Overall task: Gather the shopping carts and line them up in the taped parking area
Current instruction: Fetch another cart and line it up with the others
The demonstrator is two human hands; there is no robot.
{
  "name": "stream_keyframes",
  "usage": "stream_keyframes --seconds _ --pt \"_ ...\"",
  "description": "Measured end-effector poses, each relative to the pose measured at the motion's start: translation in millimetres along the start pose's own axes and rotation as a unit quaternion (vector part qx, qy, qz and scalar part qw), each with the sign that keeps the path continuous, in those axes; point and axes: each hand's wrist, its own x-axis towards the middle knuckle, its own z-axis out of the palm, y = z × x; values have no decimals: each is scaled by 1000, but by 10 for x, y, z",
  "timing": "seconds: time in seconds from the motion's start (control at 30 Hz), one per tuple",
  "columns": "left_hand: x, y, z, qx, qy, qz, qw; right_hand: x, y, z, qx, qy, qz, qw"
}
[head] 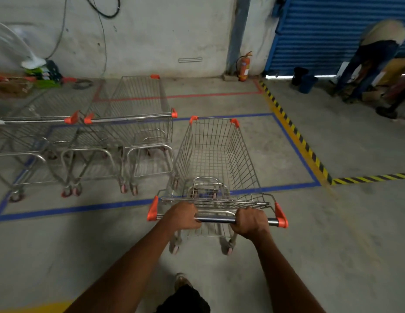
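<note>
Both my hands, left (183, 216) and right (251, 220), clamp the cart (216, 159) handle; its long axis points ahead into the blue taped bay (294, 143).

Both hands grip the handle bar (217, 220) of a wire shopping cart (215, 159) in the lower middle of the frame: the left hand (183, 216) near its left end, the right hand (251, 221) near its right. The cart's basket reaches over the blue tape line (68, 210) on the concrete floor (332, 245). To the left, 2 parked carts (138, 123) stand side by side inside the taped area. A red fire extinguisher (244, 67) leans by the wall (163, 30) at upper middle, and yellow-black hazard tape (296, 134) runs along the right.
</note>
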Motion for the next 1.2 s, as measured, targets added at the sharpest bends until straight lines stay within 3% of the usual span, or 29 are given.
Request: stream_keyframes --seconds 0.07,0.2,0.47,0.6,0.73,0.87,1.2 --pt "305 7 -190 -42 -38 -2 998 294 157 -69 6 -7 1 1000" --pt "859 62 -413 -26 -51 -15 998 852 396 -239 7 -16 19 1000" --pt "1751 91 -758 -18 10 -36 999 1855 790 -463 25 -64 47 996" --pt "2222 76 -976 -27 23 -43 998 2364 1041 -505 15 29 -5 999" --pt "2671 77 -1232 -24 36 -73 996 2889 1247 -708 -3 -9 -26 1000" --pt "3133 60 -1505 -15 42 -99 994 3419 1443 -798 23 23 -50 998" --pt "3962 52 -1939 -24 50 -143 988 4562 1844 -1041 -14 13 -101 995"
